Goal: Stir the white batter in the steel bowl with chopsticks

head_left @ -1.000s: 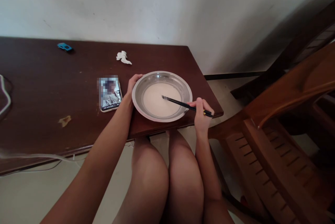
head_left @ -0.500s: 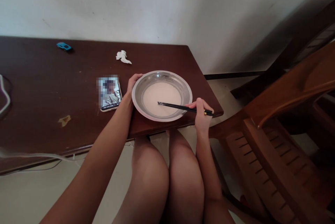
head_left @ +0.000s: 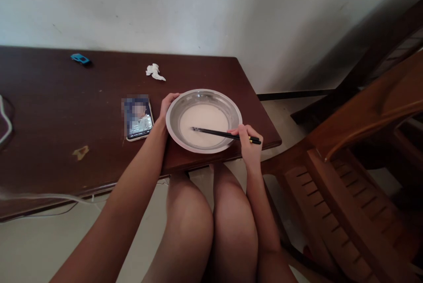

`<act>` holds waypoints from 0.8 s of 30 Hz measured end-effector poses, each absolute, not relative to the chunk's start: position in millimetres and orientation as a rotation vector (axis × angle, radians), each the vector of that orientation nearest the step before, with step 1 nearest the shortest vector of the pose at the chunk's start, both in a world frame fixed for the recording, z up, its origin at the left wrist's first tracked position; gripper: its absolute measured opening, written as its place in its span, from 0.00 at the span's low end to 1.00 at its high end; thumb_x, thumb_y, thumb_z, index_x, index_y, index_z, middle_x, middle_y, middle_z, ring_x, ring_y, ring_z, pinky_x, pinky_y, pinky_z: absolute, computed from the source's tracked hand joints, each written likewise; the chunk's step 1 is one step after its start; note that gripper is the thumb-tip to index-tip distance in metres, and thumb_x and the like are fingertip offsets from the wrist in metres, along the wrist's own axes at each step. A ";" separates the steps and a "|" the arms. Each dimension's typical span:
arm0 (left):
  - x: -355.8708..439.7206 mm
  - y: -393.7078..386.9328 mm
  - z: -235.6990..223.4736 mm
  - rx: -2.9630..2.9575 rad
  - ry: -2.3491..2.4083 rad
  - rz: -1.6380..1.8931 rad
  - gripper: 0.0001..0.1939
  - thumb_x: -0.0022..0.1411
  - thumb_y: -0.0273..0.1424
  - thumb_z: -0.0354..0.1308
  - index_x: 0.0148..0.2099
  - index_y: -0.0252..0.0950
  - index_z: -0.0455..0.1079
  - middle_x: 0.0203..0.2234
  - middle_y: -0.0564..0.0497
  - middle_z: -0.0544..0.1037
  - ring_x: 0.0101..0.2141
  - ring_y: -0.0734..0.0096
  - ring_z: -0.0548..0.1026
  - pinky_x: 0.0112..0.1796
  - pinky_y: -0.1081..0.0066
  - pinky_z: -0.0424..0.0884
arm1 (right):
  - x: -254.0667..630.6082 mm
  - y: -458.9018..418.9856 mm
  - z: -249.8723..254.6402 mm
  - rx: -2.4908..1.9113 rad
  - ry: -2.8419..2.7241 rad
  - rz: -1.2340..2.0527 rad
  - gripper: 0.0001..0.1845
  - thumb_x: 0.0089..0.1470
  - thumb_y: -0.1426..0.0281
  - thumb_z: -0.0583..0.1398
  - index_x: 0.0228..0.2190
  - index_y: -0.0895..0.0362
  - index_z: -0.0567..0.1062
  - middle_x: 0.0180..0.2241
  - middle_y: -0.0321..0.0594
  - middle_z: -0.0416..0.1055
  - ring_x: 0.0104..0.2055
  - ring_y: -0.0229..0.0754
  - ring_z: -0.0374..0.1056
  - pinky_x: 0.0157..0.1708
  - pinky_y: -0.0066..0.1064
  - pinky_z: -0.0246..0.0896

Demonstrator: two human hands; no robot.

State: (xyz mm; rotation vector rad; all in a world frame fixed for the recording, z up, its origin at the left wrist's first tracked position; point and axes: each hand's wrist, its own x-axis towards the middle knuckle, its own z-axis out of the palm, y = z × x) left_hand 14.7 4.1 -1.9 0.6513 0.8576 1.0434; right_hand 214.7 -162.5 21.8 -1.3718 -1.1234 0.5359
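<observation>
A wide stainless steel basin rests near the table's front right corner, holding a milky, off-white liquid. My left hand grips the basin's left rim; its fingertips are partly hidden behind the metal. In my right hand is a pair of black chopsticks with gold bands, held over the basin's right edge. Their tips are coated in pale liquid and lie at the left part of the liquid's surface; whether they dip below it is hard to tell.
Left of the basin lies a phone with its screen lit. Farther back on the brown table are a crumpled tissue and a small blue object. White cables cross the left edge. A wooden chair stands at right.
My right hand has shifted left with the chopsticks, bringing their tips farther left across the liquid. My left hand stays on the rim. The phone's picture has changed.
</observation>
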 end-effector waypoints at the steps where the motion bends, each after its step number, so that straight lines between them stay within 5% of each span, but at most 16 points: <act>1: 14.5 4.4 -2.3 0.655 0.864 1.042 0.13 0.57 0.31 0.48 0.24 0.37 0.70 0.16 0.53 0.72 0.26 0.68 0.74 0.34 0.70 0.72 | 214.7 -162.3 21.6 -1.396 -1.129 0.504 0.17 0.55 0.60 0.55 0.20 0.54 0.73 0.24 0.36 0.76 0.32 0.39 0.70 0.40 0.35 0.64; 8: 14.7 3.5 -2.3 0.689 0.840 1.038 0.12 0.56 0.32 0.49 0.25 0.38 0.70 0.17 0.52 0.74 0.31 0.64 0.76 0.35 0.69 0.72 | 215.2 -163.1 22.7 -1.334 -0.986 0.459 0.22 0.57 0.60 0.52 0.16 0.55 0.70 0.18 0.33 0.71 0.25 0.37 0.69 0.34 0.33 0.65; 13: 15.0 3.8 -2.6 0.691 0.882 1.046 0.12 0.56 0.32 0.48 0.25 0.37 0.70 0.17 0.52 0.73 0.32 0.64 0.76 0.35 0.68 0.72 | 213.4 -162.4 23.0 -1.409 -1.156 0.482 0.16 0.55 0.60 0.55 0.21 0.54 0.74 0.25 0.36 0.76 0.34 0.39 0.70 0.40 0.35 0.64; 19: 16.9 0.6 3.0 0.679 0.910 1.054 0.13 0.57 0.31 0.47 0.24 0.37 0.68 0.16 0.53 0.71 0.29 0.67 0.75 0.35 0.71 0.71 | 215.3 -163.0 22.8 -1.352 -0.969 0.433 0.22 0.57 0.59 0.52 0.16 0.55 0.69 0.18 0.33 0.70 0.24 0.37 0.69 0.34 0.33 0.64; 24: 16.9 0.8 3.8 0.672 0.915 1.050 0.11 0.57 0.30 0.48 0.24 0.38 0.67 0.15 0.54 0.71 0.29 0.67 0.75 0.36 0.71 0.71 | 213.5 -161.8 21.7 -1.399 -1.126 0.486 0.17 0.55 0.60 0.55 0.21 0.55 0.73 0.24 0.36 0.75 0.32 0.39 0.70 0.40 0.35 0.64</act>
